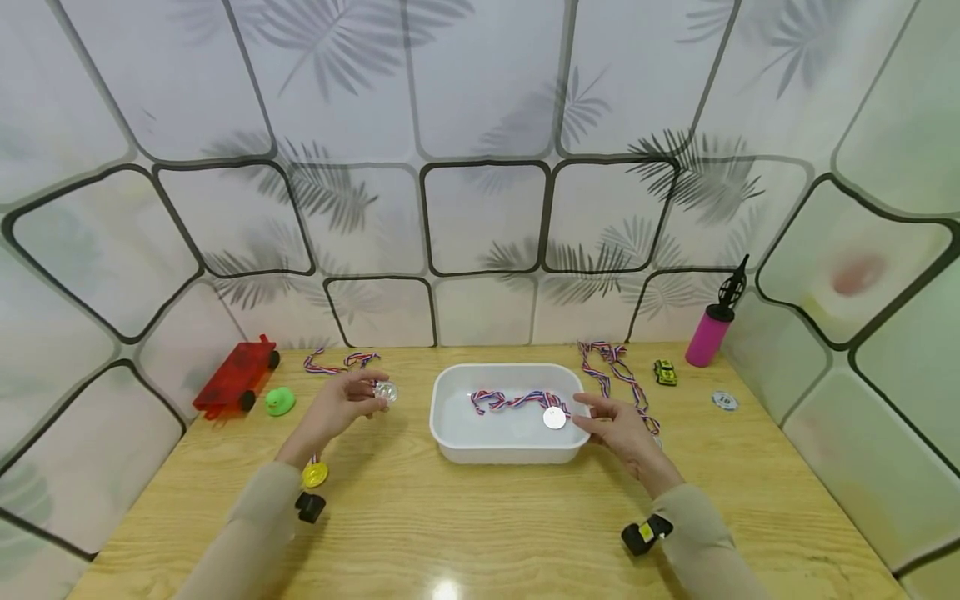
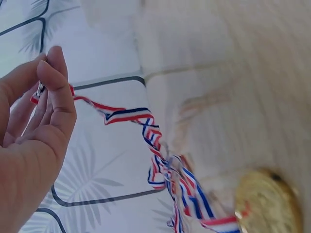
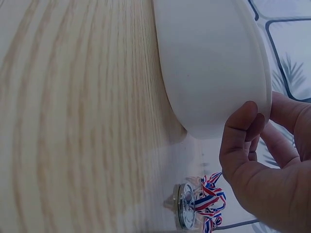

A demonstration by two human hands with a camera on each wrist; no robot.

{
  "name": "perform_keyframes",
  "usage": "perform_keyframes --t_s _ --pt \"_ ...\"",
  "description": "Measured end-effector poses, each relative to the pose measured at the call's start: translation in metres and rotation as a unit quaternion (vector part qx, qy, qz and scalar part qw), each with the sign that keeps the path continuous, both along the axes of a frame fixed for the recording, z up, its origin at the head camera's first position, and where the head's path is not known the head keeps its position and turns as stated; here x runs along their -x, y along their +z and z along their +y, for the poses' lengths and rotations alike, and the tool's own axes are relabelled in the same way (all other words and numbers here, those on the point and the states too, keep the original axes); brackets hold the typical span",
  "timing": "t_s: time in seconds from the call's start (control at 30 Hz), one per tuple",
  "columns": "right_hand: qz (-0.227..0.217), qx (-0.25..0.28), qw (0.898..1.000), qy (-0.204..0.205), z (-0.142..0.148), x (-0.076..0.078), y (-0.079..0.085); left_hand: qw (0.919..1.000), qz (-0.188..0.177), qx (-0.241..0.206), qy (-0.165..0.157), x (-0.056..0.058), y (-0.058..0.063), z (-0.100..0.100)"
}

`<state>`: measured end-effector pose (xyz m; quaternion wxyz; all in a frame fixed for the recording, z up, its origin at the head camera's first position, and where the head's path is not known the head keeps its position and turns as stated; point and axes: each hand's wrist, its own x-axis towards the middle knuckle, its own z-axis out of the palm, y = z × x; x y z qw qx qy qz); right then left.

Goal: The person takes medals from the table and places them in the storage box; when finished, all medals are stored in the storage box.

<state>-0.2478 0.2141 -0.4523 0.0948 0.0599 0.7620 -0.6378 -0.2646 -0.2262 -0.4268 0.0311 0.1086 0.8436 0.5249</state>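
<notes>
My left hand (image 1: 339, 410) pinches a silver medal (image 1: 386, 392) above the wooden table, left of a white basin (image 1: 487, 456). In the left wrist view its striped ribbon (image 2: 129, 115) trails out from the fingers. A gold medal (image 1: 315, 474) lies beneath the left forearm. My right hand (image 1: 624, 435) grips the basin's right rim between thumb and fingers, seen close in the right wrist view. Inside the basin lies another silver medal (image 1: 554, 417) with a red, white and blue ribbon (image 1: 517, 400). A further silver medal (image 3: 185, 206) with its ribbon rests beyond the right hand.
At the left stand a red toy vehicle (image 1: 238, 377) and a green rubber duck (image 1: 280, 402). To the right are a small yellow toy car (image 1: 664, 372), a poker chip (image 1: 724, 401) and a pink hand pump (image 1: 708, 337). Patterned curtain (image 1: 483, 217) borders the table.
</notes>
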Motion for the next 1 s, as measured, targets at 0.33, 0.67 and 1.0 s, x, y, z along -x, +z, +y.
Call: perform_keyframes --t_s 0.33,0.67,1.0 --pt "0.001 -0.002 1.000 0.001 0.001 0.001 -0.001 0.9987 0.005 -0.049 0.008 0.012 0.018 0.015" --pt "0.001 -0.006 1.000 -0.003 -0.001 0.001 0.001 0.9952 0.030 -0.093 0.013 0.020 0.039 0.031" --pt "0.003 -0.004 1.000 -0.002 0.000 0.000 0.000 0.9872 0.053 -0.148 0.030 0.027 0.062 0.052"
